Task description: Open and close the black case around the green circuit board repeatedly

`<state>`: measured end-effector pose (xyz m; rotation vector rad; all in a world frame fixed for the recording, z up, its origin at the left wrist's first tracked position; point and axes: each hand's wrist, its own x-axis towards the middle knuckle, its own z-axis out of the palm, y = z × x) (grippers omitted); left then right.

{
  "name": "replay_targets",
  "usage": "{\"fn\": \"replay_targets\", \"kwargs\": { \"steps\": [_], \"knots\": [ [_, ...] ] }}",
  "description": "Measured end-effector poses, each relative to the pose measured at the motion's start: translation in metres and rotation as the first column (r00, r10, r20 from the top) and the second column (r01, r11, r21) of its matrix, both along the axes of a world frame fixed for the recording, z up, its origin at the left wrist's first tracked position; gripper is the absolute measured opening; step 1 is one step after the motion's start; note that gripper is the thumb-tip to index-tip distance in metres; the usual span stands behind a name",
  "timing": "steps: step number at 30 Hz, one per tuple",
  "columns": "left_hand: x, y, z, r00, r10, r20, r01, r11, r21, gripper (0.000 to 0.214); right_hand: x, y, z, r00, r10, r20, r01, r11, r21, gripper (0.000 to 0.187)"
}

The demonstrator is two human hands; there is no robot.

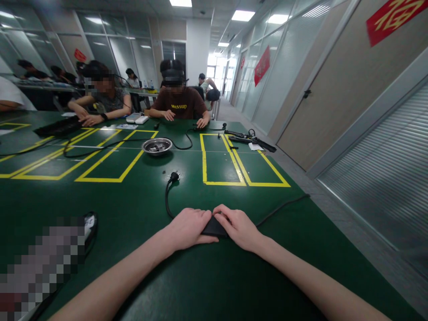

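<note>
Fingers (224, 209) curl in narrow grips on a flat, black, rectangular box (214, 228), the left hand (187, 228) holding its left side with the thumb along the near edge, the right hand (239, 226) on its right side; the box is at or just above the dark green tabletop (157, 285). Slim black cords (284, 206) run out from behind both hands, though where they meet the box is hidden. Beyond the left hand lies a black plug with metal prongs (174, 177). Farther off are yellow tape rectangles (100, 180) and a round, shiny metal bowl (157, 153) holding small silvery pieces (158, 147). At the far side sits a co-worker in a brown shirt (179, 108), both hands low over the table.
</note>
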<state>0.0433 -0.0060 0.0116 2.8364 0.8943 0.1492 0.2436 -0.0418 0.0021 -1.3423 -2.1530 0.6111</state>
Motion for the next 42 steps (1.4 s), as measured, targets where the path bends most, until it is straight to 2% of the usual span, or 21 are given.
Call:
{"fn": "replay_targets", "kwargs": {
  "steps": [2,3,6,8,15,20,24,27,29,30,32,34,35,37,40,42],
  "knots": [
    [-0.002,0.001,0.001,1.000,-0.025,-0.004,0.025,1.000,-0.007,0.045,0.001,-0.002,0.002,0.998,0.045,0.041,-0.048,0.996,0.077,0.022],
    [-0.003,0.002,0.002,0.999,-0.031,-0.008,0.031,0.999,-0.015,0.043,0.003,-0.003,0.004,0.992,0.106,0.068,-0.114,0.986,0.124,0.020],
    [-0.007,0.004,0.007,0.999,-0.032,-0.028,0.031,0.999,-0.039,0.040,0.008,-0.005,0.007,0.937,0.303,0.174,-0.337,0.916,0.216,0.032],
    [-0.007,0.005,0.009,0.999,-0.031,-0.041,0.029,0.999,-0.046,0.040,0.012,-0.004,0.009,0.910,0.344,0.232,-0.394,0.891,0.224,0.038],
    [-0.008,0.007,0.010,1.000,-0.003,-0.011,0.003,0.998,-0.070,0.041,0.016,0.001,0.015,0.901,0.371,0.224,-0.409,0.900,0.152,0.037],
    [-0.006,0.005,0.012,1.000,0.012,0.020,-0.009,0.991,-0.131,0.046,0.016,0.003,0.021,0.913,0.397,0.099,-0.405,0.910,0.084,0.029],
    [-0.004,0.003,0.012,0.998,0.007,0.058,0.002,0.986,-0.164,0.047,0.019,0.004,0.017,0.913,0.400,-0.079,-0.396,0.916,0.057,0.025],
    [-0.009,0.006,0.010,0.955,0.039,0.295,-0.010,0.995,-0.100,0.038,0.029,0.008,0.013,0.926,0.302,-0.226,-0.316,0.949,-0.026,0.028],
    [-0.016,0.010,0.009,0.845,0.078,0.529,-0.115,0.993,0.039,0.031,0.039,0.014,0.013,0.915,0.186,-0.358,-0.240,0.964,-0.112,0.030],
    [-0.019,0.012,0.009,0.767,0.079,0.637,-0.206,0.970,0.128,0.029,0.044,0.017,0.014,0.888,0.122,-0.443,-0.211,0.965,-0.158,0.032],
    [-0.026,0.016,0.008,0.640,0.057,0.766,-0.379,0.891,0.251,0.027,0.055,0.024,0.020,0.793,-0.023,-0.609,-0.162,0.955,-0.247,0.035],
    [-0.031,0.020,0.007,0.593,0.025,0.805,-0.431,0.854,0.291,0.027,0.067,0.030,0.028,0.676,-0.183,-0.714,-0.063,0.951,-0.304,0.034],
    [-0.031,0.021,0.007,0.607,0.023,0.795,-0.408,0.867,0.286,0.028,0.073,0.032,0.032,0.620,-0.253,-0.743,0.008,0.949,-0.316,0.032],
    [-0.030,0.024,0.004,0.699,0.049,0.713,-0.299,0.927,0.229,0.027,0.086,0.038,0.039,0.523,-0.338,-0.783,0.141,0.940,-0.311,0.030],
    [-0.025,0.028,-0.003,0.864,0.093,0.495,-0.144,0.987,0.068,0.027,0.110,0.052,0.044,0.387,-0.352,-0.852,0.282,0.925,-0.254,0.032],
    [-0.022,0.030,-0.008,0.907,0.108,0.407,-0.122,0.993,0.008,0.031,0.127,0.067,0.046,0.323,-0.320,-0.891,0.410,0.895,-0.173,0.036]
  ]
}}
